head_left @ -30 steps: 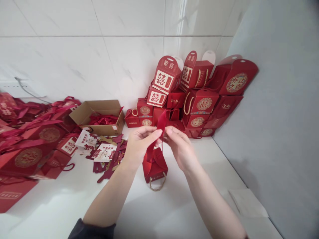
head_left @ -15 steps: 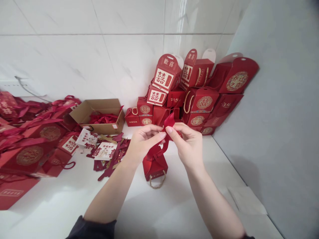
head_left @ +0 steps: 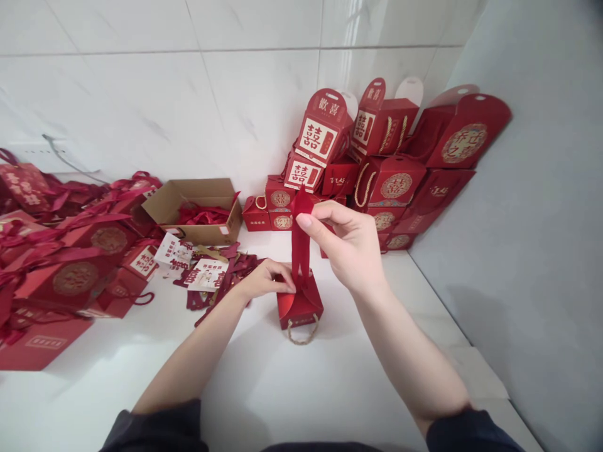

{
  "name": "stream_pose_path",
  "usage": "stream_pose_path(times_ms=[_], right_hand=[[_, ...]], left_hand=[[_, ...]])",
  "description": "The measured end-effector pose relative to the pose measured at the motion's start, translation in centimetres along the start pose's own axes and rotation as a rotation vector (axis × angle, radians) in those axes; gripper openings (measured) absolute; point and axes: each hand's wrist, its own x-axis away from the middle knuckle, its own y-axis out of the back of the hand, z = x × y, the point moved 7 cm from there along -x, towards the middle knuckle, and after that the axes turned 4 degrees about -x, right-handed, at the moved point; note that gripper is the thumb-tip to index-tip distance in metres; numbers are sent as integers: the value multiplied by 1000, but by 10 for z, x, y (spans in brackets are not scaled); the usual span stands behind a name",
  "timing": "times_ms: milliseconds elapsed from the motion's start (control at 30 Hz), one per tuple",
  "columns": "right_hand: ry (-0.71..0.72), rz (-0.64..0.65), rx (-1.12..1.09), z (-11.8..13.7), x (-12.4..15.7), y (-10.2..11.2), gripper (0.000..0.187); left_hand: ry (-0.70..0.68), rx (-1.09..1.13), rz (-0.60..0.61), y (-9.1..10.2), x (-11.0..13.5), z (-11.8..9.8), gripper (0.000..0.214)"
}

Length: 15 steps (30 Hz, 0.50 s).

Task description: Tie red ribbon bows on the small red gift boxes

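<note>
A small red gift box with a twisted rope handle stands on the white table in front of me. From its top a red satin ribbon rises in two strands. Up high, my right hand pinches the ribbon's upper part between thumb and fingers and holds it taut, with a pointed end sticking up above the grip. Low at the box's top left, my left hand has its thumb and fingers closed at the box top, close beside the ribbon's base. Exactly what its fingertips pinch is partly hidden.
Stacked red gift boxes stand against the back wall. A cardboard box of red ribbons is behind at left, with tags and dark red pieces before it. Ribboned boxes fill the left side.
My left hand has let go of the ribbon's upper part and moved down to the box top. My right hand still grips the ribbon, now pulled straight upward above the box.
</note>
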Motion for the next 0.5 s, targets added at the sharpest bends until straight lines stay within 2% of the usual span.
stream_pose_path(times_ms=[67,133,300,500], right_hand=[[5,11,12,-1,0,-1,13],[7,15,25,-2,0,0,12],[27,10,20,-6,-1,1,13],[40,9,6,-3,-2,-1,12]], left_hand=[[22,94,-65,2,0,13,33],[32,124,-53,0,-1,19,45],[9,-2,119,-13,-5,17,24],[-11,-107,168,-16,-8,21,21]])
